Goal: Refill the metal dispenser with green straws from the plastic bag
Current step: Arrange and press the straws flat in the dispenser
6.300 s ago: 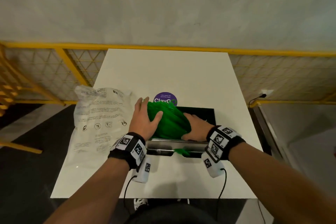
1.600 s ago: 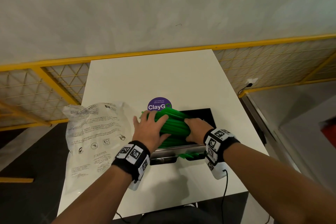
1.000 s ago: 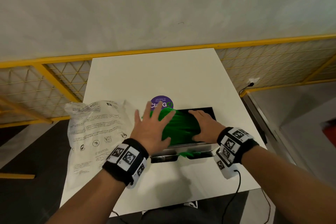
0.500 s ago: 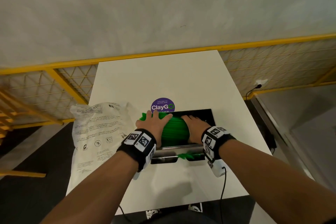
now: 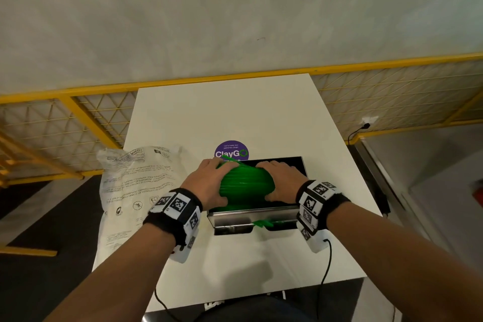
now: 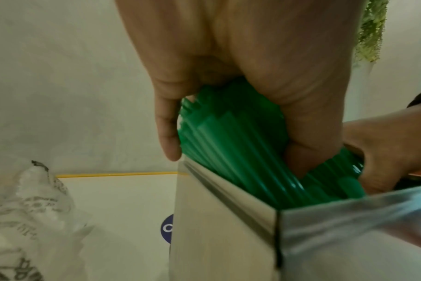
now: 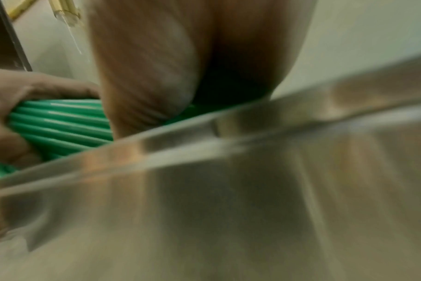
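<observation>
— Progress on the refill? How far along does it look?

— Well along, I'd judge. The green straws [image 5: 245,185] are already out of the plastic bag [image 5: 138,191], which lies crumpled and flat on the white table [image 5: 235,115] just left of the metal dispenser [image 5: 251,218]. The bundle sits in the dispenser's open top, but it mounds up above the rim rather than lying level.

— So what is left?

— Settling them. The heap wants pressing and evening out until it drops inside the walls. One straw at the far left pokes out past the edge, and a few green ends show in the serving slot at the front.

— And the hands?

— Both are on the bundle. The left hand [image 5: 209,184] curls round its left end, thumb in front and fingers over the top, as the left wrist view shows. The right hand [image 5: 281,181] cups the right end, fingers bent over the straws; its wrist view is blurred, so the exact hold there is hard to read.

— How do the straws look?

— Bright green, smooth, lying parallel along the dispenser's length, tightly packed. The dispenser is shiny steel, box-shaped.
</observation>
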